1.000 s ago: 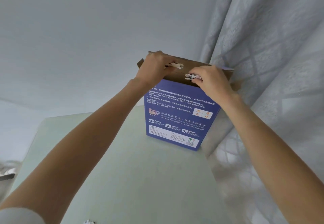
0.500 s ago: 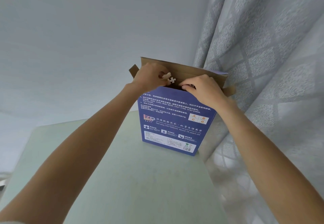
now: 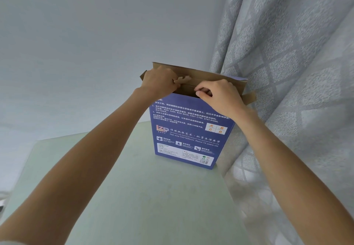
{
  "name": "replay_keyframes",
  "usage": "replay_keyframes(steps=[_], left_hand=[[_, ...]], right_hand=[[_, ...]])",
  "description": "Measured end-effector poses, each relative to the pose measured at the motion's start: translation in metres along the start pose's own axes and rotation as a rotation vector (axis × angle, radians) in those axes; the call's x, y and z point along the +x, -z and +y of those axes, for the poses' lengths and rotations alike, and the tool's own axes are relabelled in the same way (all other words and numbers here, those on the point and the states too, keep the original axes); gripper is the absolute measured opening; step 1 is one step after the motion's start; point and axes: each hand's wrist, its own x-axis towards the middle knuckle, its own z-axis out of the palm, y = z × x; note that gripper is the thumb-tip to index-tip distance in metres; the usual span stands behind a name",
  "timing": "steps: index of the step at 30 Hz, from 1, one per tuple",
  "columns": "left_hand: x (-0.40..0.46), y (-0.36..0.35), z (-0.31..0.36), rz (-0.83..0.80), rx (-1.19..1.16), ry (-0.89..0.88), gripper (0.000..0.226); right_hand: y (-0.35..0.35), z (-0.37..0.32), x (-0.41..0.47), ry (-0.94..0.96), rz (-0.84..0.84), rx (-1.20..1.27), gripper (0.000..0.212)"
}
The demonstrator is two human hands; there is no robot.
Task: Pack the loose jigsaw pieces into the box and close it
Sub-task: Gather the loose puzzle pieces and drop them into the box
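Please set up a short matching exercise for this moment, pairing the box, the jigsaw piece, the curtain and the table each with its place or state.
Things:
1. box
2. jigsaw piece
3. curtain
4. table

Places or states:
A. hangs to the right, behind the box
B. pinched by the left hand above the open top
C. stands upright, top flaps open
D. pale green surface under the box

Pairs: 1-C, 2-B, 3-A, 4-D

Box [image 3: 188, 129] upright on table [image 3: 134, 196] (curtain [image 3: 287, 91] just right), both hands at its open top.
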Motion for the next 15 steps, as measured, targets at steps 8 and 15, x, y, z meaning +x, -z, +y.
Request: replay_keyframes(steps=[8, 15], left_hand=[[-0.013, 0.0, -0.013, -0.085, -0.246, -0.208, 0.012], [-0.054, -0.02, -0.027, 0.441, -0.047, -0.421, 0.017]], right_hand=[[-0.009, -0.005, -0.004, 0.032, 0.035, 0.033, 0.015], [-0.018, -0.033, -0.031, 0.193, 0.464, 0.025, 0.015]])
